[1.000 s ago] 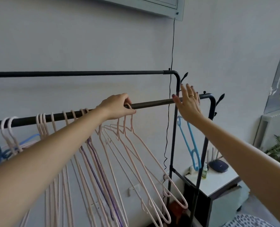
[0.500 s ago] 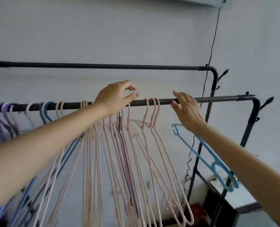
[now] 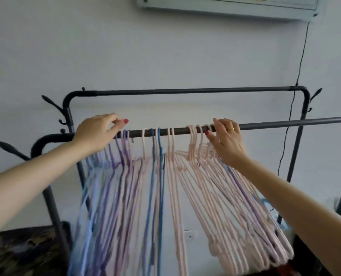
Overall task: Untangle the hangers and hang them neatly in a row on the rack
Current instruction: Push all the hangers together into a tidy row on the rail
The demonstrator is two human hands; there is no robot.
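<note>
Hangers (image 3: 171,188) hung in row on near rail of black rack (image 3: 285,126), centre frame: purple and light blue at left, two dark blue mid, pink fanned toward lower right. Left hand (image 3: 95,134) sat at rail, left of centre, fingers curled by purple hooks; grip unclear. Right hand (image 3: 226,139) at rail, right of centre, fingers curled around pink hooks. Grey wall (image 3: 125,56) behind.
</note>
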